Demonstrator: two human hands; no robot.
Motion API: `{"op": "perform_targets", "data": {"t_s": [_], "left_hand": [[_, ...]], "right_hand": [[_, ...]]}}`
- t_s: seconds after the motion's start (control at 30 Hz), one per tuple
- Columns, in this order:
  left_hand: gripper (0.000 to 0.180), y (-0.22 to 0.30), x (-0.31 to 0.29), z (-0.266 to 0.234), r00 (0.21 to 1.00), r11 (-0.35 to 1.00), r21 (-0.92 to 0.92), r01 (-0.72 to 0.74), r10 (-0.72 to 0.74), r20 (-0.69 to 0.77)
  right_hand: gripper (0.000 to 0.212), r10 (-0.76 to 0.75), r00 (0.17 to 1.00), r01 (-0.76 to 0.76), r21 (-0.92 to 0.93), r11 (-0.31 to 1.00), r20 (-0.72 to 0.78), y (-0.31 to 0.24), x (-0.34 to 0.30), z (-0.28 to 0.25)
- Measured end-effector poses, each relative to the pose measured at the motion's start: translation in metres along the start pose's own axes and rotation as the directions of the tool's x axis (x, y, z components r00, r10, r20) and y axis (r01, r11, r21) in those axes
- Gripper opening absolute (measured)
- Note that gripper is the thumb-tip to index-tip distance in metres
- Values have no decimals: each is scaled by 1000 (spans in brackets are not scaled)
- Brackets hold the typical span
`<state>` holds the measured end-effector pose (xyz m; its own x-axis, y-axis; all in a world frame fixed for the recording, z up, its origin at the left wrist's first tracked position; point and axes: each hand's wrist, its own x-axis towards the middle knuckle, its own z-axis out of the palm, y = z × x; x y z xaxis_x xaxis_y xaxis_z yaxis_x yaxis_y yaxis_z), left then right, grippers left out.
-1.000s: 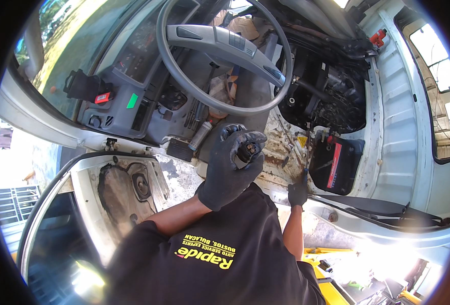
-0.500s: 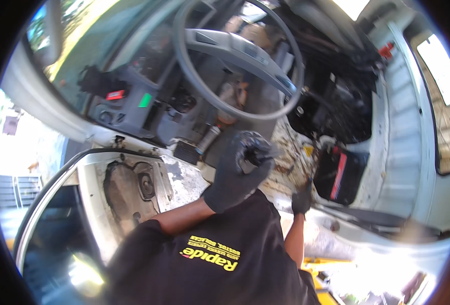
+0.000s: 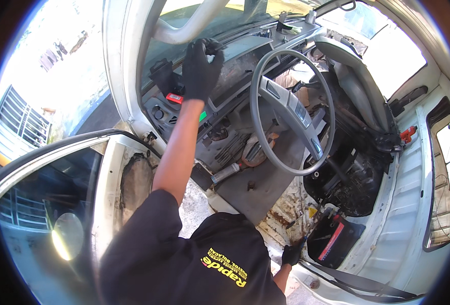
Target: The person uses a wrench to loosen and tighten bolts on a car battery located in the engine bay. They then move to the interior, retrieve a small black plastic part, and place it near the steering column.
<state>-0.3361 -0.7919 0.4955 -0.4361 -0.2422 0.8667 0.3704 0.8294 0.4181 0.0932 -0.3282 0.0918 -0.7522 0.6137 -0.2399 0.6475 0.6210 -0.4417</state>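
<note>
My left hand (image 3: 203,71), in a black glove, is raised over the dashboard, by the windscreen. Its fingers curl toward the thumb around something small and dark that I cannot make out. Just below it a black pouch (image 3: 165,76) and a small red item (image 3: 174,98) sit on the dash corner. My right hand (image 3: 291,254), also gloved in black, is low by the door sill, beside a black battery-like box with a red stripe (image 3: 332,238). Its fingers are curled, and what they grip, if anything, is mostly hidden.
A grey steering wheel (image 3: 259,109) stands before the dash. On the floor, a silver cylinder tool (image 3: 226,173) lies near the pedals. Rusty floor metal (image 3: 284,203) borders an open black engine bay (image 3: 354,185). The open door (image 3: 114,168) is at left, a tilted seat (image 3: 354,71) beyond.
My left hand has risen from above the cab floor, in front of my chest, to the dashboard corner. My right hand stays near the sill. The view has shifted, showing more of the windscreen.
</note>
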Motion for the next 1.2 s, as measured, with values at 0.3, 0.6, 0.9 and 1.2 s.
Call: {"op": "perform_targets", "data": {"t_s": [0.3,0.6,0.9,1.2], "left_hand": [[33,-57,8,42,892,877,413,246,-371,258],[30,-76,8,43,992,975,215,51,-75,102],[13,104,-139,-56,982,857,-514,42,58,177],[27,152,-163,-45,445,788,-482,-383,615,651]], "right_hand": [[107,-162,983,158,-47,986,-89,35,15,14],[113,-227,961,211,-109,971,-161,27,16,24],[48,153,988,-152,-127,980,-2,-26,1,-12],[118,121,993,-120,-93,988,13,11,18,-3]]}}
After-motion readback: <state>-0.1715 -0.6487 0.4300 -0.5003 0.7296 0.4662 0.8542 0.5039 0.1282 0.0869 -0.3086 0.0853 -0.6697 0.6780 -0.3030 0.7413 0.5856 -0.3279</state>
